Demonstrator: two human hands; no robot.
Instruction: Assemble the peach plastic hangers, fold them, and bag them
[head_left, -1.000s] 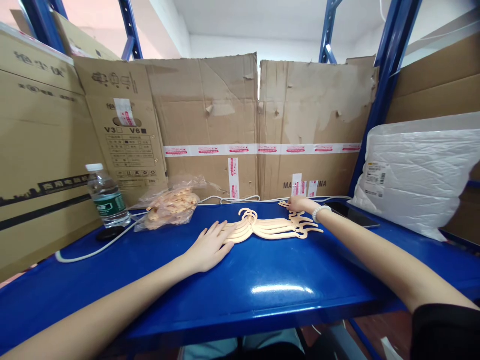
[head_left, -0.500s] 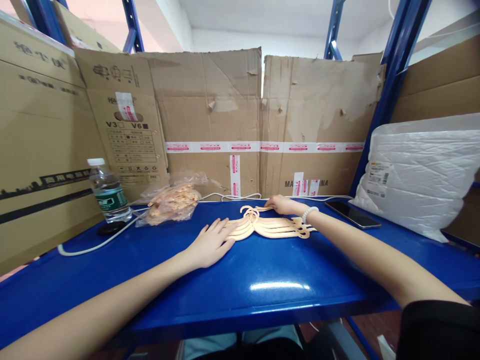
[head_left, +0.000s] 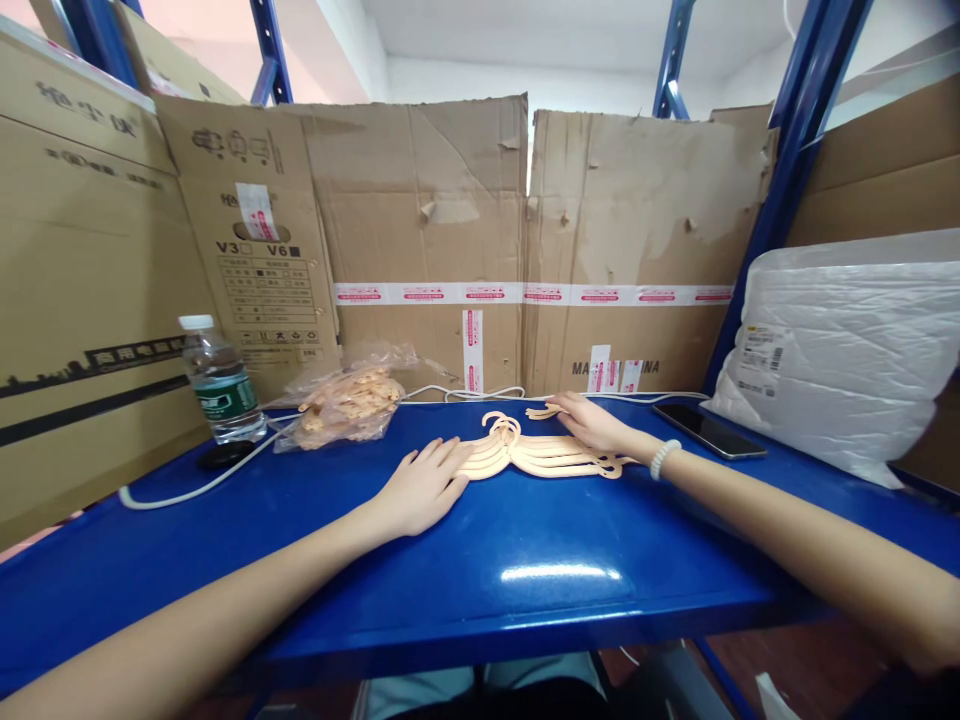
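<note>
A flat stack of small beige plastic hangers (head_left: 537,452) lies on the blue shelf (head_left: 525,560), hooks pointing away from me. My left hand (head_left: 421,488) rests flat with fingers spread, fingertips on the left end of the stack. My right hand (head_left: 598,424) lies open across the right half of the stack, its fingertips touching a loose hanger piece (head_left: 543,411) behind it. A white bead bracelet sits on that wrist.
A clear plastic bag of more beige hangers (head_left: 349,403) lies at the back left beside a water bottle (head_left: 220,382) and a white cable (head_left: 195,488). A black phone (head_left: 708,430) and a white packed bag (head_left: 844,345) are at the right. Cardboard boxes (head_left: 525,250) wall the back.
My right hand has pulled back from the far right end of the stack and now lies over its right half. The hangers are drawn closer together. My left hand has stayed put.
</note>
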